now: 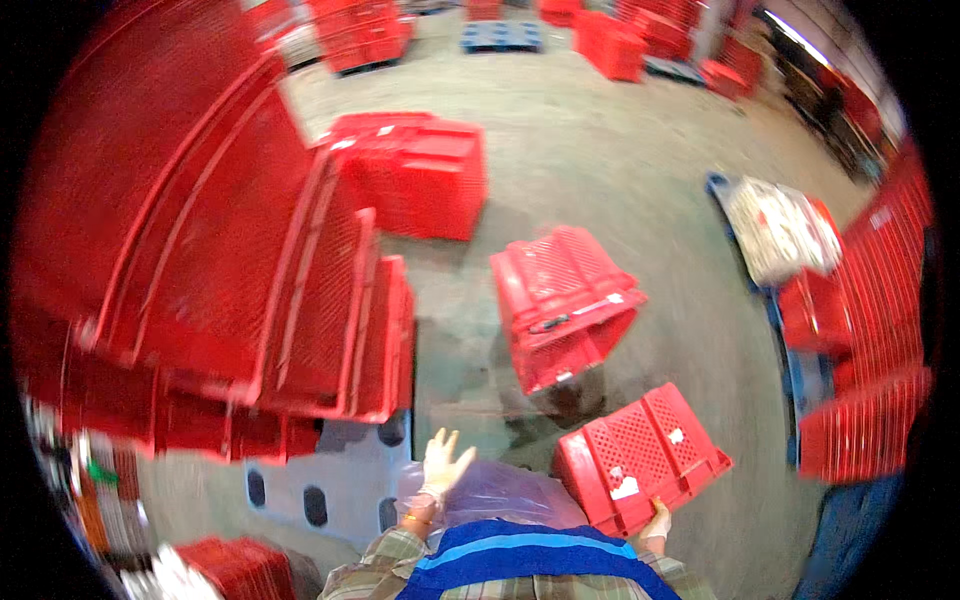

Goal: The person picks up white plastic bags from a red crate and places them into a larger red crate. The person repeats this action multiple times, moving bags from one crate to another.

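Note:
My left hand [444, 466], in a pale glove, reaches forward with its fingers spread and nothing in it. Under and beside it lies a sheet of clear plastic [510, 495]. My right hand [657, 522], also gloved, grips the near edge of a red plastic crate [652, 448], which is tilted and has perforated sides and white labels. Most of that hand's fingers are hidden by the crate. Just ahead, another red crate [565, 275] stands tipped on the floor, its open side towards me.
Tall stacks of red crates [230, 250] rise close on my left, beside a pale blue pallet [285, 490]. More crates [430, 185] stand ahead. On the right are a pallet with white sacks [780, 230] and further crate stacks [880, 300]. A blue pallet [500, 38] lies far off.

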The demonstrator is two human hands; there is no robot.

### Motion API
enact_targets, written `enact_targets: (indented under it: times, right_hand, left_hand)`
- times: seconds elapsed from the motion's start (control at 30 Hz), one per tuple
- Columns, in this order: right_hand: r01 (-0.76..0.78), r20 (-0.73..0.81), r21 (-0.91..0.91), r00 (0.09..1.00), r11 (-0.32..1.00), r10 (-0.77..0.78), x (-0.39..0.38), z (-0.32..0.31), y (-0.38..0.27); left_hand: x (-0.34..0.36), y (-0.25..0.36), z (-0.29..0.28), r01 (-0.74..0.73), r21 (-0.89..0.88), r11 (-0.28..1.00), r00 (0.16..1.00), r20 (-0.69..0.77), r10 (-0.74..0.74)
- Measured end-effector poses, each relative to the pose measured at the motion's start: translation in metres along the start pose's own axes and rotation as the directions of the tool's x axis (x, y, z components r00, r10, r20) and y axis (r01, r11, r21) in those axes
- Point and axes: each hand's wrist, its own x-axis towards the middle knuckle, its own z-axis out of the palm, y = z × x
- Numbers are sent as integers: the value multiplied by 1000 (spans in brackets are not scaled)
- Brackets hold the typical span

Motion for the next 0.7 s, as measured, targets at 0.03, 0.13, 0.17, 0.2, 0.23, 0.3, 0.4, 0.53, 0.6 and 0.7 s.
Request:
enact_targets:
  times: [0.03,0.13,0.17,0.2,0.23,0.3,0.4,0.53,0.6,0.7]
  right_hand:
    - [-41,79,-38,996,998,44,3,-2,-8]
    - [-77,197,-159,974,984,108,12,-19,-32]
    - [-79,285,-177,950,981,128,7,-16,-44]
    - [-80,335,-192,931,978,142,16,-25,-54]
    - [-81,325,-240,932,967,159,-8,-7,-65]
    - [9,354,-318,929,948,110,-52,8,-88]
    - [51,407,-432,902,901,144,-105,33,-121]
    - [185,511,-528,849,829,135,-177,79,-128]
    - [191,569,-578,792,794,223,-189,92,-111]
    - [205,620,-628,715,751,323,-219,111,-85]
  left_hand:
    - [-31,-6,-4,40,-29,999,999,-1,-40]
    - [-102,9,-50,404,-368,837,901,316,-296]
    - [-129,4,-52,388,-379,840,910,303,-284]
    - [-154,8,-54,351,-444,824,933,240,-268]
    - [-183,5,-58,320,-442,838,947,163,-276]
    - [-242,0,-60,328,-463,823,941,81,-330]
    - [-345,-1,-58,477,-685,550,816,114,-566]
    - [-440,-14,-76,561,-739,373,663,131,-737]
    - [-476,-29,-64,449,-892,46,511,214,-833]
    - [-504,-23,-64,260,-964,-58,384,159,-910]
